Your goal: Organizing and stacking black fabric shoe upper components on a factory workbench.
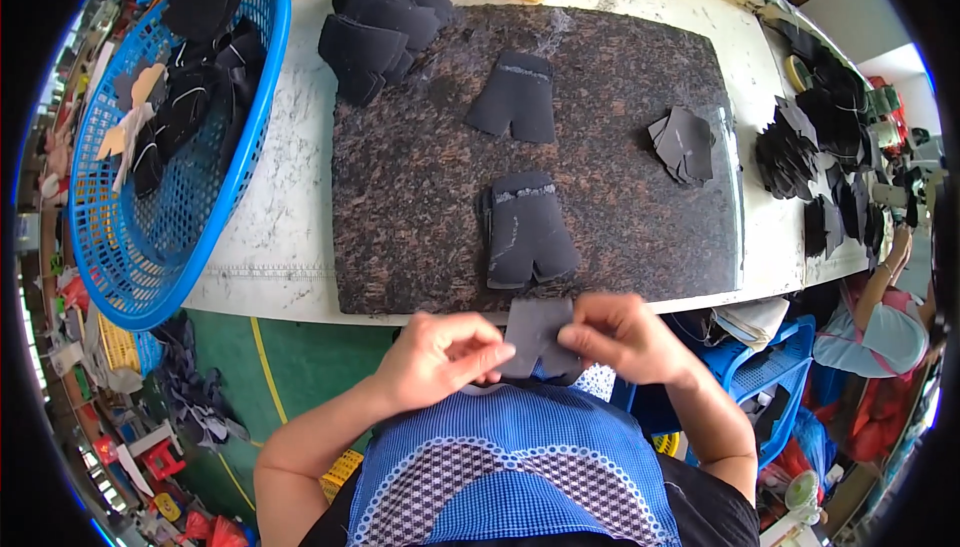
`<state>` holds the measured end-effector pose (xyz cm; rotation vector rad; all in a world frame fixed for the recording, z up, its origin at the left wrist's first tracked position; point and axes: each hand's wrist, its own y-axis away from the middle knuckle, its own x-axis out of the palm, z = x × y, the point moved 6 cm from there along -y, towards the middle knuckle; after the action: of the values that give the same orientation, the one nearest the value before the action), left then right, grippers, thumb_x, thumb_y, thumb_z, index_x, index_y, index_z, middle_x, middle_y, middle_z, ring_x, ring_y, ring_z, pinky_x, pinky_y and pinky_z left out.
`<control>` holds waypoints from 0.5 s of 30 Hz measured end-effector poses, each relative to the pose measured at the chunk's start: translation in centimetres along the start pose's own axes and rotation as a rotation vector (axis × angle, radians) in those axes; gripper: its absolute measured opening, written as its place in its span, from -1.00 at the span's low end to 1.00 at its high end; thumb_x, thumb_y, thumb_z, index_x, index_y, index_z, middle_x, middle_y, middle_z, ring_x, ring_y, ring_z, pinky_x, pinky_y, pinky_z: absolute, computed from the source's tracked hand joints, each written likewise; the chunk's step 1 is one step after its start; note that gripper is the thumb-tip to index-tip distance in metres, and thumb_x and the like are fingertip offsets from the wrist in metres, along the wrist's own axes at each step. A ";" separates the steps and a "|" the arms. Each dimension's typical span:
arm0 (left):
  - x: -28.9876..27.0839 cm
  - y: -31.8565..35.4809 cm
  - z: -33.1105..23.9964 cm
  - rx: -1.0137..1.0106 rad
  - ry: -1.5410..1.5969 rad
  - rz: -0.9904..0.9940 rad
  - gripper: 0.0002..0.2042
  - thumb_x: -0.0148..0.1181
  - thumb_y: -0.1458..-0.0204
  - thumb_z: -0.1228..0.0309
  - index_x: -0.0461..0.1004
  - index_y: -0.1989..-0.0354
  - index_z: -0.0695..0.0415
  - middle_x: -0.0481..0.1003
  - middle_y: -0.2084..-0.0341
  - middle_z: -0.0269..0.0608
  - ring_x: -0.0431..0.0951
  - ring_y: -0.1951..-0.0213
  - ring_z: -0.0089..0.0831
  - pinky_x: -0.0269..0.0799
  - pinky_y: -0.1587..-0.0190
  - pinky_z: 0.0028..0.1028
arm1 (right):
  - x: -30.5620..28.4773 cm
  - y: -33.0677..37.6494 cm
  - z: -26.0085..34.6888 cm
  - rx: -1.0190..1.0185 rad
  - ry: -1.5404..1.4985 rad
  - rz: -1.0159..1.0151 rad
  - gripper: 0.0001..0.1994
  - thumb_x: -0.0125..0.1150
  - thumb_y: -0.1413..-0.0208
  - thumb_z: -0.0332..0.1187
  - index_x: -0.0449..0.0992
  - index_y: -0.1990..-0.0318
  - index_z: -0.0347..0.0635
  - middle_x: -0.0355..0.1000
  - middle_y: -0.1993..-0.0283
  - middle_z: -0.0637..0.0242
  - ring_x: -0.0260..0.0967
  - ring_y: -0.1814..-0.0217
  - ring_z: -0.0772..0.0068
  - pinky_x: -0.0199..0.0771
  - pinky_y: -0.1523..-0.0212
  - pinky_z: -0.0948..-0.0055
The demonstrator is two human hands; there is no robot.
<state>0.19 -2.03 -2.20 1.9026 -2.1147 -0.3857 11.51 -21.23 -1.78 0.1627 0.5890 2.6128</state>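
My left hand [440,355] and my right hand [625,337] both pinch a small dark grey cut piece [535,332], held close to my chest just in front of the table's near edge. On the dark speckled stone slab [420,197] right beyond my hands lies a black two-legged cut piece [525,232] with a pale glue line. A second piece of the same shape [517,97] lies farther back. A stack of black pieces [380,17] sits at the slab's far left corner, and a small pile of grey pieces [685,144] lies at its right.
A blue plastic basket [250,162] with black and tan pieces stands at the left on the white table [275,227]. Several heaps of black pieces [820,137] lie at the right. Another person [875,322] sits at the far right. Scraps lie on the green floor [320,367].
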 end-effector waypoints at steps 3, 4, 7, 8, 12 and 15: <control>-2.1 -3.6 -3.0 0.080 -0.039 -0.178 -0.80 0.30 -0.32 0.38 0.52 0.30 0.25 0.63 0.55 -0.26 0.68 0.49 -0.59 0.56 0.49 -0.54 | -2.4 -3.0 2.9 -0.039 0.033 -0.240 -0.73 0.35 -0.36 -0.28 0.54 0.29 -0.34 0.53 0.49 0.31 0.54 0.49 0.58 0.49 0.51 0.52; -2.8 -4.7 -3.7 0.066 -0.102 -0.230 -0.78 0.29 -0.33 0.36 0.51 0.32 0.24 0.63 0.56 -0.26 0.67 0.51 -0.59 0.56 0.50 -0.54 | -3.3 -3.9 3.6 -0.044 0.176 -0.334 -0.72 0.35 -0.35 -0.29 0.54 0.29 -0.35 0.54 0.49 0.27 0.53 0.51 0.56 0.48 0.53 0.50; -3.2 -6.3 -2.5 0.024 -0.273 -0.226 -0.78 0.25 -0.36 0.36 0.47 0.30 0.23 0.60 0.56 -0.28 0.60 0.56 -0.64 0.49 0.53 -0.61 | -4.0 -5.4 2.6 -0.056 0.267 -0.375 -0.73 0.36 -0.34 -0.29 0.55 0.28 -0.36 0.55 0.51 0.22 0.52 0.57 0.52 0.45 0.56 0.49; -3.3 -6.5 -2.4 0.024 -0.273 -0.225 -0.78 0.25 -0.36 0.36 0.47 0.30 0.23 0.60 0.56 -0.28 0.60 0.56 -0.64 0.49 0.53 -0.61 | -4.1 -5.7 2.3 -0.030 0.293 -0.372 -0.73 0.37 -0.33 -0.28 0.56 0.28 -0.36 0.55 0.52 0.22 0.51 0.59 0.52 0.44 0.57 0.49; -3.2 -6.5 -2.0 0.033 -0.268 -0.250 -0.79 0.29 -0.33 0.37 0.47 0.31 0.22 0.58 0.62 -0.27 0.59 0.59 -0.64 0.46 0.56 -0.59 | -4.0 -5.6 2.2 -0.051 0.280 -0.399 -0.73 0.37 -0.33 -0.28 0.56 0.27 -0.35 0.54 0.55 0.24 0.52 0.60 0.51 0.44 0.58 0.50; -3.3 -6.9 -2.0 0.164 -0.431 -0.287 -0.80 0.36 -0.25 0.41 0.46 0.32 0.20 0.57 0.60 -0.26 0.58 0.60 -0.60 0.45 0.57 -0.54 | -4.0 -6.0 2.5 -0.010 0.323 -0.399 -0.72 0.43 -0.27 -0.27 0.54 0.29 -0.33 0.53 0.56 0.24 0.54 0.59 0.44 0.47 0.56 0.42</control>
<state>7.62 0.48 -2.97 2.4097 -2.1775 -0.7646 17.97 -17.30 -2.16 -0.3531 0.6403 2.2625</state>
